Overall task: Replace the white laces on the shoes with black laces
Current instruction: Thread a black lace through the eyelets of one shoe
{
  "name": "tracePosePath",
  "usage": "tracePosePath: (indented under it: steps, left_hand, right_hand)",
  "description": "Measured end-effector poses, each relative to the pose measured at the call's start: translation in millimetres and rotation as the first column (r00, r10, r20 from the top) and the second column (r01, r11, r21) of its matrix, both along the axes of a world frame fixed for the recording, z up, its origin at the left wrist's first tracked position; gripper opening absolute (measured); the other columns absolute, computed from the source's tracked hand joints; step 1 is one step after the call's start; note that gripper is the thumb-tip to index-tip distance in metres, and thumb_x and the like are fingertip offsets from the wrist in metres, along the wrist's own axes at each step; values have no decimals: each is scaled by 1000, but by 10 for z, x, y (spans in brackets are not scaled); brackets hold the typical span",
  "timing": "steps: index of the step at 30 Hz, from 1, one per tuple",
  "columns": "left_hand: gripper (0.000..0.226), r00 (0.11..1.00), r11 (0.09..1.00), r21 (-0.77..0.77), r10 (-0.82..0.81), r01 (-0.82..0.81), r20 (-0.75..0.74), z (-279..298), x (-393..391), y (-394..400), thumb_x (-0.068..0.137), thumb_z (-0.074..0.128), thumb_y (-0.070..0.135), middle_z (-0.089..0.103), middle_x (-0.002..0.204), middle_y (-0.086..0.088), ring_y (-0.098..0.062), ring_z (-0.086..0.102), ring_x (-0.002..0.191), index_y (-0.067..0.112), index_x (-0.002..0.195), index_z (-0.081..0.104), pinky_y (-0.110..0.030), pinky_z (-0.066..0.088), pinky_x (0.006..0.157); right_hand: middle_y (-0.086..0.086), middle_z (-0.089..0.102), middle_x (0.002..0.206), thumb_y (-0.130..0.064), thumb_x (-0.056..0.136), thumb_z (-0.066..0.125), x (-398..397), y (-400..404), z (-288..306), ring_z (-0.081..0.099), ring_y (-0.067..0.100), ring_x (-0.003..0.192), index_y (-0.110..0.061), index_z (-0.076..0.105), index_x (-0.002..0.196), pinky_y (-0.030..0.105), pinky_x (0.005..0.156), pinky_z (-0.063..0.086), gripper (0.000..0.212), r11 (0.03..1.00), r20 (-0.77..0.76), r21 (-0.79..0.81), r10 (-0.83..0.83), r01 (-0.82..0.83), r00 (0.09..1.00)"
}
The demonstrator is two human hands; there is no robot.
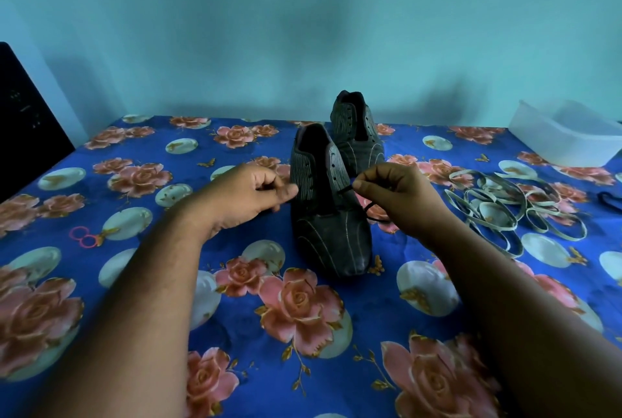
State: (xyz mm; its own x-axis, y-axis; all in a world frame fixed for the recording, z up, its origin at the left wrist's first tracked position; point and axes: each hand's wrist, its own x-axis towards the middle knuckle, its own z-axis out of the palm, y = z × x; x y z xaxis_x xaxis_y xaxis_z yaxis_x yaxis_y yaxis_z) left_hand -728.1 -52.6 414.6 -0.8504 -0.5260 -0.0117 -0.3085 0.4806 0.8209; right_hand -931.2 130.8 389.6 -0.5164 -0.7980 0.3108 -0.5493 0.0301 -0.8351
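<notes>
Two dark striped shoes stand on the flowered cloth, toes towards me. The near shoe (328, 215) has no lace through its eyelets; the far shoe (356, 129) stands behind it. My right hand (400, 195) pinches a black lace (372, 210) between thumb and forefinger, its tip at the right eyelet flap of the near shoe. My left hand (249, 195) has curled fingers and touches the shoe's left flap with its thumb; whether it holds the lace's other end is hidden. A heap of white laces (511, 207) lies to the right.
A clear plastic box (568, 133) stands at the back right. Another black lace (611, 200) lies at the right edge. A dark object (27, 124) leans at the far left. A pink ring toy (84, 237) lies on the blue flowered tablecloth (151, 155).
</notes>
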Motion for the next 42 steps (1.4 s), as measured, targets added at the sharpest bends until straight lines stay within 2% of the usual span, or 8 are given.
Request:
tracePosePath:
  steps: [4,10,13,16,21,27,35,42]
  left_hand:
    - [58,991,989,110,85,-97,107,-28,-86,96,97,48,60,66,68,3,-11,59,77,9,77,68,-24,40,73]
    - [21,999,993,112,29,-32,30,-56,-86,85,84,78,38,72,76,12,10,59,71,17,81,77,-20,42,75]
    - [11,999,998,58,18,-16,-44,-78,-79,26,81,81,34,76,99,7,0,62,104,24,79,77,-33,45,100]
    - [6,996,999,-49,20,-24,-85,-80,-61,-31,82,82,31,70,126,-7,-17,54,132,28,80,77,-38,39,111]
    - [5,993,996,-86,1,-11,-115,-111,-56,-84,86,80,26,72,101,9,-16,58,127,24,83,77,-31,43,99]
    - [8,993,998,6,59,-59,-101,-132,-79,-67,89,78,19,77,95,4,5,51,113,12,87,75,-18,47,64]
    - [7,986,972,-168,162,-166,-34,-196,-97,-137,94,72,24,73,110,2,-21,67,108,18,96,73,-32,51,84]
    - [57,970,952,-197,217,-236,-111,-231,-207,-6,89,62,63,63,131,10,-12,58,116,23,130,62,-40,51,98]
  right_hand:
    - [6,61,56,-23,95,71,15,22,8,46,19,42,-14,71,86,29,44,38,13,1000,86,-8,8,-8,996]
    - [-3,52,47,-24,91,76,15,36,55,40,14,35,-15,74,85,21,39,34,11,999,75,-15,-43,44,996]
    - [17,57,57,-24,87,79,15,62,120,45,17,39,-15,77,84,23,38,40,10,999,83,-16,-34,35,996]
    - [1,58,52,-22,89,78,-18,71,150,46,10,41,-11,75,86,23,39,40,12,1000,64,22,-14,13,998]
    - [-16,59,53,-24,89,78,-90,72,165,45,0,44,-13,74,82,13,47,36,13,997,-94,73,-18,25,995]
    - [3,63,59,-38,88,76,-321,266,217,48,12,51,-22,74,78,29,56,40,20,992,-168,122,-6,27,986]
    - [1,72,68,-34,90,76,-598,387,157,61,14,60,-20,75,80,35,64,51,18,972,-193,197,-88,127,977]
    - [-4,70,78,-10,90,57,-852,413,109,66,20,68,-25,72,97,33,64,48,22,875,-344,192,-363,444,866]
